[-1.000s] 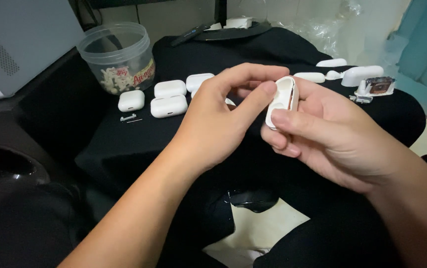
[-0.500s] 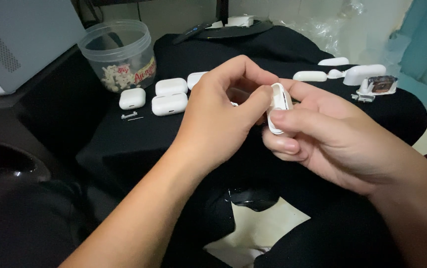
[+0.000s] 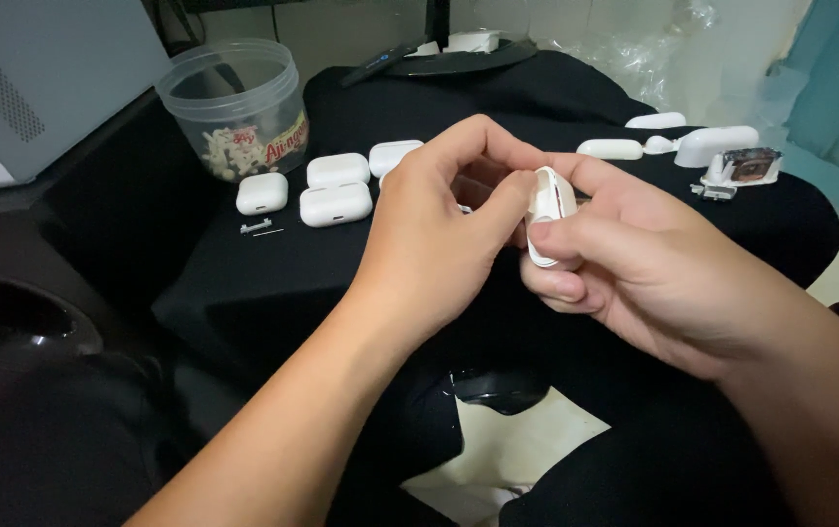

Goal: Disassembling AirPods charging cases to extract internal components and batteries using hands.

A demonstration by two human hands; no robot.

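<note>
While I look down, both my hands meet above the black cloth, and these lines go from them outward.

Right hand: my right hand (image 3: pixel 634 263) is curled around a small white earbud case (image 3: pixel 548 213), thumb pressed on its lower edge and fingers wrapped behind it.
Left hand: my left hand (image 3: pixel 439 234) pinches narrow at the top of the same case, thumb and forefinger closing on its rim.
Case: smooth, glossy plastic, rounded like a pebble, held on edge between both hands, above the table and not touching it.
Cloth: a black cloth (image 3: pixel 273 283), matte and soft with loose folds, covers the table under my hands.
Near cases: three more white cases (image 3: pixel 336 205) lie flat on the cloth just beyond my left hand, all with rounded corners and a satin sheen; a fourth peeks out behind my knuckles.
Small parts: thin metal bits (image 3: pixel 257 227), short and silvery, lie beside the leftmost case.
Tub: a clear plastic tub (image 3: pixel 234 102), round and open, stands behind the cases with small white pieces at its bottom.
Far right: white oblong shells (image 3: pixel 611 148) and a small dark board piece (image 3: pixel 749 164) rest on the cloth past my right hand.
Left edge: a grey box (image 3: pixel 39 78) with a perforated side stands well apart.
</note>
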